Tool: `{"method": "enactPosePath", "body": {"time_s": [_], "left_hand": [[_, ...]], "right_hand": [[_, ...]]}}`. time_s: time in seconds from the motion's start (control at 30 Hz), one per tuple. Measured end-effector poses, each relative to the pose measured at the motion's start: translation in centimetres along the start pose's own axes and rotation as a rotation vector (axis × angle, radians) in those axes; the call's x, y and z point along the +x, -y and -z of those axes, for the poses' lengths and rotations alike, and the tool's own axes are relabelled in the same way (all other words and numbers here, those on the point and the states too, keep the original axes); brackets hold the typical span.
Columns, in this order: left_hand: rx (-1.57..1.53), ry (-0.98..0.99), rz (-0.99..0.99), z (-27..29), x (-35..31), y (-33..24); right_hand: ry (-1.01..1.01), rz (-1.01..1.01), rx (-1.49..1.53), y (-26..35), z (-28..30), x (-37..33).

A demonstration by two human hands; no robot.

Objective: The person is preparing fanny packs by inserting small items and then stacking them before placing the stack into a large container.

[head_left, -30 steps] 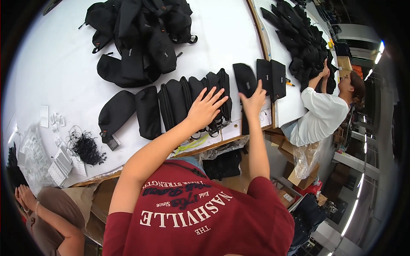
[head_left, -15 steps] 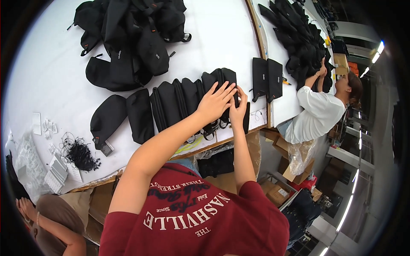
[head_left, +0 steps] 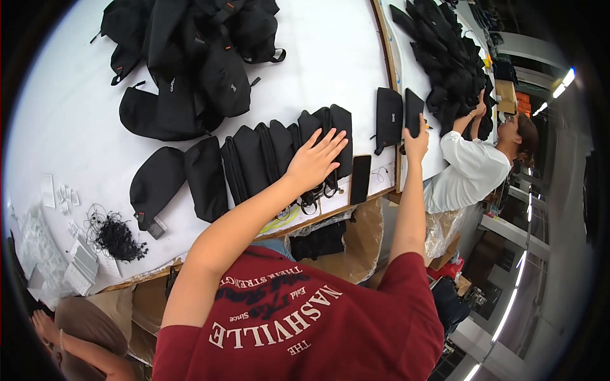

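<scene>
My left hand (head_left: 316, 160) lies with fingers stretched out on the right end of a row of black fabric pouches (head_left: 244, 159), which lean closely against each other. Off to the right, my right hand (head_left: 416, 138) grips the near end of another black pouch (head_left: 414, 105), tilted up at the seam of the tables. Just left of it, a second black pouch (head_left: 389, 117) with a small pale logo lies flat. A flat black rectangle like a phone (head_left: 360, 180) rests at the table edge between my hands.
A large heap of black pouches (head_left: 190, 70) covers the far left of the white table (head_left: 324, 57). White tags (head_left: 81, 267) and tangled black cords (head_left: 114, 238) lie near left. On the right, a co-worker in white (head_left: 473, 159) handles a black pile (head_left: 445, 57). Another person's arm (head_left: 89, 349) shows lower left.
My right hand has moved right from the row to the separate pouch, which it now grips and tilts up. My left hand has stayed on the row; the phone-like rectangle is now uncovered.
</scene>
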State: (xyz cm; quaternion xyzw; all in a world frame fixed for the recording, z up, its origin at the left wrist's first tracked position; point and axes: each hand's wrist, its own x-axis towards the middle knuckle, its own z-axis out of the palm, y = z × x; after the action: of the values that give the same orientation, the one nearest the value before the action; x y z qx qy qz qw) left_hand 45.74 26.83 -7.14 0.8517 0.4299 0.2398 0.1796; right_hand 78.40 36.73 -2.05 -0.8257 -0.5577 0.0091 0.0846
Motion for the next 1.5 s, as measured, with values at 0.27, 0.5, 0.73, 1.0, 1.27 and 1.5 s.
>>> {"method": "enactPosePath", "body": {"time_s": [0.27,0.5,0.73,1.0,1.27,1.5], "left_hand": [[-0.391,-0.307,0.32,10.1,-6.0,1.5],[-0.395,-0.293,1.135,11.4,-22.4,4.4],[-0.812,-0.245,1.019,9.0,-20.4,3.5],[-0.763,-0.182,1.107,7.5,-16.1,4.5],[-0.697,-0.132,0.94,6.6,-13.1,4.3],[-0.763,-0.053,0.918,7.0,-13.5,5.8]], "right_hand": [[0.513,-0.311,0.852,7.1,-4.5,-15.0],[0.463,-0.278,0.957,5.2,-3.6,-13.3],[0.693,-0.353,0.99,7.6,-2.9,-14.8],[0.716,-0.158,1.08,8.5,-3.8,-16.4],[0.923,-0.137,0.903,9.8,-4.0,-16.6],[1.012,-0.218,1.041,12.0,-3.3,-18.9]]}}
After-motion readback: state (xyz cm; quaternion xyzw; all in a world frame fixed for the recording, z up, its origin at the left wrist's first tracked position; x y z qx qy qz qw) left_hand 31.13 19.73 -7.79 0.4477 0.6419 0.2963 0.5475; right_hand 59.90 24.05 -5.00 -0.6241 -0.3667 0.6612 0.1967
